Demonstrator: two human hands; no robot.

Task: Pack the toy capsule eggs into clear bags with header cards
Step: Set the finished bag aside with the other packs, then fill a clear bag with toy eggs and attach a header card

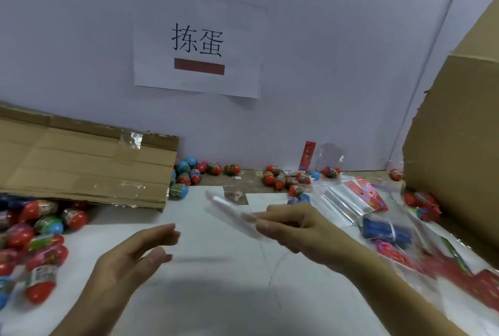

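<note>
The clear bag (232, 211) is in the air above the white table (216, 281), flat and empty, pinched at one end by the right hand (294, 225) between thumb and fingertips. It looks blurred, so I cannot tell whether its mouth is open. The left hand (140, 249) is just beside it, apart from it, with the fingers relaxed and holding nothing.

I think the risk is in the opening of the bag. The film is thin and slippery, and a grip on only one edge may let it slide out or stay stuck closed when an egg is pushed in.

The capsule eggs (40, 238) lie in a loose heap at the left, partly under a cardboard flap (86, 165), and more eggs (283, 179) are scattered along the wall. They are round, so a careless reach can make them roll away. The red header cards (372, 196) lie at the right with spare bags (343, 200), beside a large carton (459, 146).
</note>
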